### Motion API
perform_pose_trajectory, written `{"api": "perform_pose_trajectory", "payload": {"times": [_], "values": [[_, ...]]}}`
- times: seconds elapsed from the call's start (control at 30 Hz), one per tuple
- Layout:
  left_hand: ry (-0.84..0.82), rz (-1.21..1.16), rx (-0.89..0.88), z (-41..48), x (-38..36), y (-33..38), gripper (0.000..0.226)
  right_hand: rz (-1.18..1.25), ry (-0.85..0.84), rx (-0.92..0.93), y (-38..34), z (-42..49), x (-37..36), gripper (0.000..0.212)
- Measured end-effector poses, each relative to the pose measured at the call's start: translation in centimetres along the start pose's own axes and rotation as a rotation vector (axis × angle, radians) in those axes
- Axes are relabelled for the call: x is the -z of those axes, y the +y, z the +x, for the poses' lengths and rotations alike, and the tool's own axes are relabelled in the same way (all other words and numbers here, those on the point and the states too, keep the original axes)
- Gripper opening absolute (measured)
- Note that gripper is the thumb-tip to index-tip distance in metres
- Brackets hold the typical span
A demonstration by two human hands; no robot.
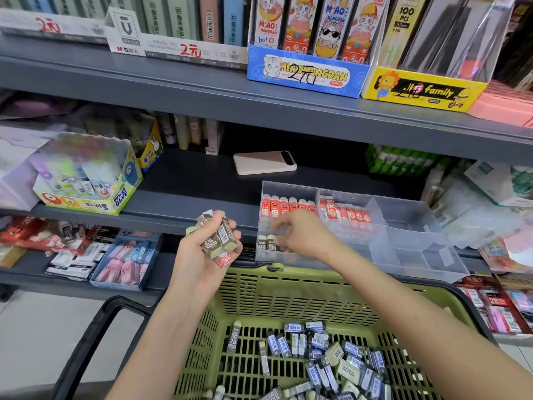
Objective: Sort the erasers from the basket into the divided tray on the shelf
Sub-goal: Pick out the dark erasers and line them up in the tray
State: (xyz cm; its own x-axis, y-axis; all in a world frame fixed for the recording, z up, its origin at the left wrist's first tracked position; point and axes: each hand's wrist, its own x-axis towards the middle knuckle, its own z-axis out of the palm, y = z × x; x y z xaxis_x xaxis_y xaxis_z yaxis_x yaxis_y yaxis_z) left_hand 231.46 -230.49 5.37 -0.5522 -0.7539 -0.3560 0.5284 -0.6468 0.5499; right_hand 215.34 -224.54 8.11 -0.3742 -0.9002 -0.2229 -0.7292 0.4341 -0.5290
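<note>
Two brown erasers (266, 243) stand upright in the tray (418, 255), near-left compartment.

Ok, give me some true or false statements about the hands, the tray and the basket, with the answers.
1. The left hand grips a bunch of brown-sleeved erasers. True.
2. The green basket is empty. False: many blue-sleeved erasers lie in it.
3. The right hand reaches into the clear tray's front left compartment. True.
4. The tray's back left compartment holds glue sticks. False: red erasers stand there.
</note>
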Motion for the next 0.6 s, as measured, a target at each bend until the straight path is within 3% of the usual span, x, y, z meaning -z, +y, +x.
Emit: {"api": "perform_pose_trajectory", "payload": {"times": [0.07, 0.17, 0.3, 0.37, 0.43, 0.6], "values": [[0.010, 0.002, -0.010, 0.0, -0.1, -0.1, 0.017, 0.083, 0.118, 0.060, -0.7, -0.7, 0.5, 0.016], [0.001, 0.022, -0.046, 0.1, 0.0, -0.3, 0.014, 0.312, 0.056, 0.095, -2.6, -2.3, 0.3, 0.031], [-0.058, 0.086, -0.022, -0.1, 0.1, -0.4, 0.014, 0.219, 0.147, 0.165, -4.0, -2.8, -0.7, 0.027], [-0.115, 0.070, 0.023, -0.3, -0.1, -0.6, 0.016, 0.281, 0.069, 0.198, -4.2, -2.4, -0.2, 0.033], [-0.157, 0.090, 0.043, -0.4, -0.1, -0.6, 0.018, 0.375, -0.037, 0.223, -4.5, -2.3, 0.6, 0.024], [-0.221, 0.171, 0.031, -0.4, 0.1, -0.5, 0.023, 0.543, -0.131, 0.224, -4.2, -2.4, 1.3, 0.020]]}}
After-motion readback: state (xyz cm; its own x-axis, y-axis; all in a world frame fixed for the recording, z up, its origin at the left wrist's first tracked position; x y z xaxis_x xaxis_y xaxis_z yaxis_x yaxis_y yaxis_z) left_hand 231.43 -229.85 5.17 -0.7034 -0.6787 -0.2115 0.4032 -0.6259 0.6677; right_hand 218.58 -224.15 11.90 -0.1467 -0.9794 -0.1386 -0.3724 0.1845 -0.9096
